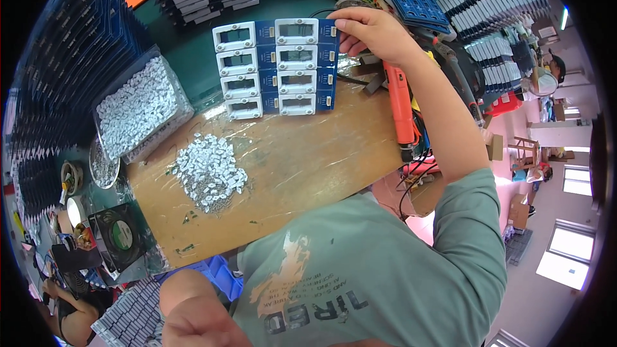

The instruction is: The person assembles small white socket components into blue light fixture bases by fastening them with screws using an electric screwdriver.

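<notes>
My right hand (371, 32) reaches to the far side of the bench and grips the upper right corner of a blue circuit board panel (267, 58). The panel carries two columns of white rectangular plastic frames (297, 105) with screw heads on them. It is tilted up, its lower edge by the wooden board. Close to the camera at the lower edge is my left hand (199, 328), raised in front of my body. Its fingers are mostly cut off by the picture's edge, so what it holds cannot be seen.
A pile of small white plastic parts and screws (209, 173) lies on the wooden board (308, 160). A clear bin (170, 99) of white parts stands left, beside stacked blue panels (71, 71). A red electric screwdriver (400, 103) lies right. A small fan (119, 234) stands lower left.
</notes>
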Tool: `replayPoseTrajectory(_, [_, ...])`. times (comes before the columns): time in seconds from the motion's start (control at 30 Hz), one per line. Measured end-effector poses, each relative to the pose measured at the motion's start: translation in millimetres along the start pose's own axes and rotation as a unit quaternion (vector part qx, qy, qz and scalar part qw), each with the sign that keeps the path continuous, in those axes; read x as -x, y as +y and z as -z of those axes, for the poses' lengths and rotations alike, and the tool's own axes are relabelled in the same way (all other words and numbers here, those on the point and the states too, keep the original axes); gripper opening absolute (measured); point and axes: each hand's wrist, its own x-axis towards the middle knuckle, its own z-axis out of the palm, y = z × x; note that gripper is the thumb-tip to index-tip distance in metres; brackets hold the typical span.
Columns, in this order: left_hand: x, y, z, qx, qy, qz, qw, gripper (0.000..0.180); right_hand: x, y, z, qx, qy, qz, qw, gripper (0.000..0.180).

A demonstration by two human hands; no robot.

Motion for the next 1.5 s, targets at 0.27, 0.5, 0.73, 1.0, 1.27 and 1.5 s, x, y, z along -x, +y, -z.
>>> replayPoseTrajectory(0.27, [-2,-1,14,-0.005,-0.018,-0.09,0.996,0.016,-5,-4,-6,-0.001,0.008,-0.003,1.0,0.03])
replayPoseTrajectory(0.5, [6,-13,20,0.006,0.003,-0.123,0.992,0.019,-6,3,-4,0.001,0.008,-0.018,1.0,0.03])
replayPoseTrajectory(0.73, [14,4,24,-0.022,-0.031,0.036,0.999,0.024,-9,5,1,-0.028,0.001,-0.036,0.999,0.031])
replayPoseTrajectory(1.0, [96,-13,64,-0.069,-0.212,0.233,0.947,0.037,5,8,2,-0.172,0.017,-0.017,0.985,0.026])
replayPoseTrajectory(1.27, [155,-5,51,-0.27,-0.366,0.298,0.839,0.034,118,35,196,-0.233,0.341,0.044,0.909,0.028])
replayPoseTrajectory(1.5, [163,-13,21,-0.324,-0.397,0.302,0.804,0.039,248,154,390,-0.274,0.588,0.04,0.76,0.018])
